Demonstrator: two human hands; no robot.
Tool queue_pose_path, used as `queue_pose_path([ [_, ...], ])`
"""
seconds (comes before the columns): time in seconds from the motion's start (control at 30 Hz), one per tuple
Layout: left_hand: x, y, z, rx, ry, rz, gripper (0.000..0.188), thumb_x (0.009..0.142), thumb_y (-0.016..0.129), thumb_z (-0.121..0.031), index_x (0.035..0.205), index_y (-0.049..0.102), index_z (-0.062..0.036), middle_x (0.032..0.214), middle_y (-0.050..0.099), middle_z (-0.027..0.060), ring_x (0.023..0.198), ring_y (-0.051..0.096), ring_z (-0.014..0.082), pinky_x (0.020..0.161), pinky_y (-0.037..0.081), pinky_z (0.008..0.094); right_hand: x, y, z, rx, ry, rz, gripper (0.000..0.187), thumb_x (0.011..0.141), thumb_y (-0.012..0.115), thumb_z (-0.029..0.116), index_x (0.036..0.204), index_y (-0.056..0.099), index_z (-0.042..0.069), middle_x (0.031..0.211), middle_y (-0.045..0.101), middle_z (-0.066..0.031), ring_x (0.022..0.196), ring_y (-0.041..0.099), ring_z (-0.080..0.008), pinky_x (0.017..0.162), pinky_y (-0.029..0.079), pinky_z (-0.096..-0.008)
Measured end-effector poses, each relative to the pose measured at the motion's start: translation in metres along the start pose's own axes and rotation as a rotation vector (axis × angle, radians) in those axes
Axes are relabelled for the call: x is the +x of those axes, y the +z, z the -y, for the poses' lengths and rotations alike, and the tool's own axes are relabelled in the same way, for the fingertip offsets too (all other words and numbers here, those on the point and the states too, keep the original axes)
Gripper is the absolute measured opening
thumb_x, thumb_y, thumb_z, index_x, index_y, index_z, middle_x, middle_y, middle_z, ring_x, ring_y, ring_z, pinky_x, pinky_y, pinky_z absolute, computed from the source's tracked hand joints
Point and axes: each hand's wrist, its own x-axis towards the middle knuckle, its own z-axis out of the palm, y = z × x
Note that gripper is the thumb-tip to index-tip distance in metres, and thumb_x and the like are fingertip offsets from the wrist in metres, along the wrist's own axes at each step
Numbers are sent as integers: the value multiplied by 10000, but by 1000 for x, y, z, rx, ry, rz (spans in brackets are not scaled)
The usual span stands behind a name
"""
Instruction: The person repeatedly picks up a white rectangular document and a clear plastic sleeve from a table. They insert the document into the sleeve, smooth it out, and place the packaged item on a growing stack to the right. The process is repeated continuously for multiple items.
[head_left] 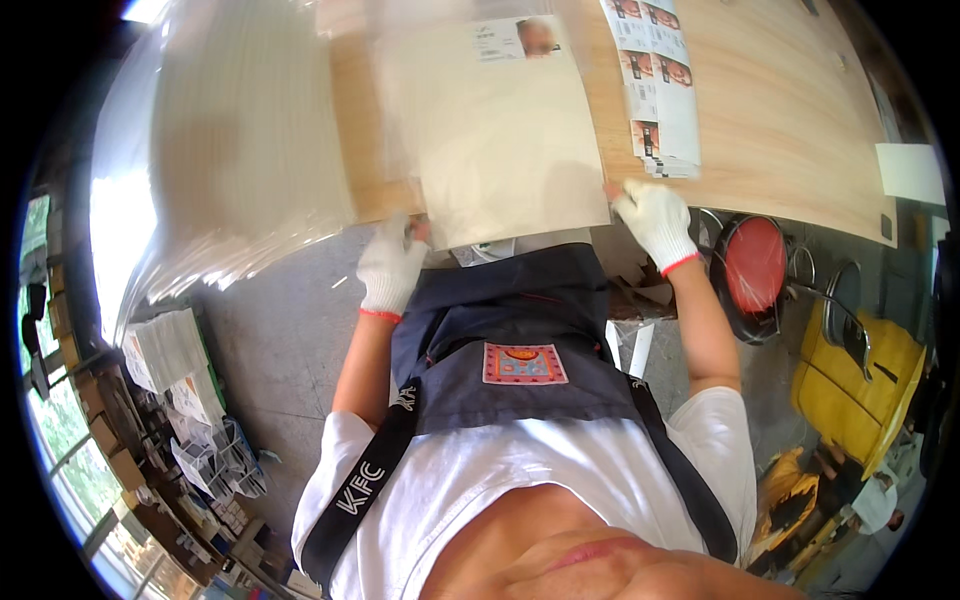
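A flat cream-coloured panel (510, 150) lies in front of me, its near edge reaching the table's front edge. At its far end sits a white printed label (496, 40) with a small picture. My left hand (393, 262), in a white knit glove with a red cuff, is closed at the panel's near left corner. Gloved the same way, my right hand (654, 222) pinches at the near right corner. Bare fingertips show on both hands. A faint clear film seems to run along the panel's left side, but blur hides its edges.
A thick stack of clear plastic sheets or bags (245, 130) covers the table's left. Printed label cards (672, 110) lie in overlapping rows right of the panel on the wooden table (780, 120). A red-seated stool (752, 265) and yellow bundle (860, 390) stand to the right.
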Motion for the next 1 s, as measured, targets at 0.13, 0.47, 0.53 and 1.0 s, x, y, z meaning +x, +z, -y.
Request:
queue_pose_path([
  [0.13, -20, 1, 0, -453, -158, 330, 346, 866, 568, -372, 1016, 600, -61, 696, 603, 89, 611, 582, 156, 579, 467, 308, -15, 32, -2, 611, 150, 141, 298, 890, 502, 325, 867, 579, 38, 623, 603, -98, 499, 553, -230, 463, 425, -341],
  [0.47, -9, -98, -72, -439, 441, -303, 194, 862, 560, -265, 856, 533, -74, 719, 577, 123, 642, 568, 300, 571, 445, 366, -33, 25, 11, 1516, 202, 174, 196, 933, 500, 246, 911, 568, 63, 604, 560, -15, 421, 450, -72, 390, 357, -219],
  [0.53, -31, -136, -84, -361, 563, -392, 186, 848, 580, -250, 869, 533, -72, 714, 553, 132, 641, 553, 313, 579, 441, 364, -33, 25, 14, 1565, 89, 153, 199, 934, 515, 257, 888, 561, 68, 606, 564, -18, 418, 454, -79, 389, 364, -229],
  [1.0, -77, -327, 128, -134, 45, -1187, 413, 931, 417, -274, 1207, 535, 10, 969, 635, 110, 906, 570, 136, 786, 427, 258, 28, -160, 318, 1283, -625, 193, 286, 879, 591, 336, 890, 648, 55, 629, 568, 3, 527, 492, -52, 455, 365, -207],
])
